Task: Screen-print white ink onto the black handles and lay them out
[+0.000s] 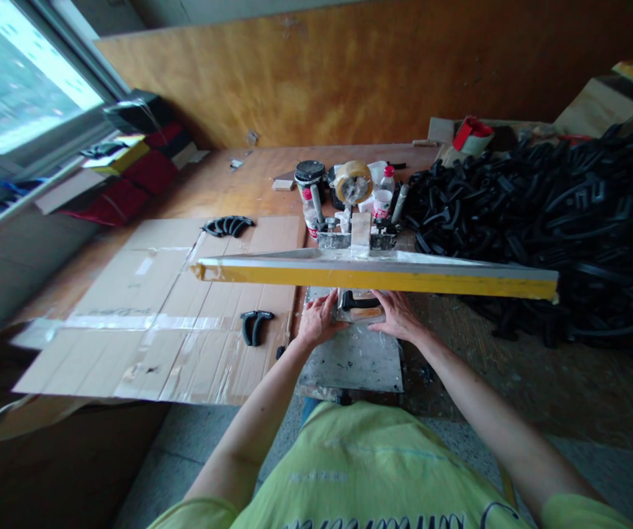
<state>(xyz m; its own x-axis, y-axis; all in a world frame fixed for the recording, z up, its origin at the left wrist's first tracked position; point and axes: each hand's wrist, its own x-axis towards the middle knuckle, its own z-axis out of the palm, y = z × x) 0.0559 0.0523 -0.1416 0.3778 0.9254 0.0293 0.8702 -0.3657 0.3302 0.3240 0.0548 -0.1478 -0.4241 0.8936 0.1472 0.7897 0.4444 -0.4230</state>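
A black curved plastic handle (361, 301) lies in a small clear-and-wood holder (368, 314) on a grey metal base plate (352, 360). My left hand (319, 321) rests at the holder's left side, fingers stretched out and thumb apart. On the other side, my right hand (398, 316) has its fingers extended beside the handle's right end; whether they touch it I cannot tell. A screen-printing frame (376, 276) with a yellow front edge is raised over the plate. It hides part of the holder and my fingertips.
Cardboard (178, 308) on the left bears two black handles (255, 325) and a row of several more (228, 225). A large heap of black handles (548, 220) fills the right. Behind the frame stand a tape roll (353, 181), a dark can (309, 174) and bottles (387, 178).
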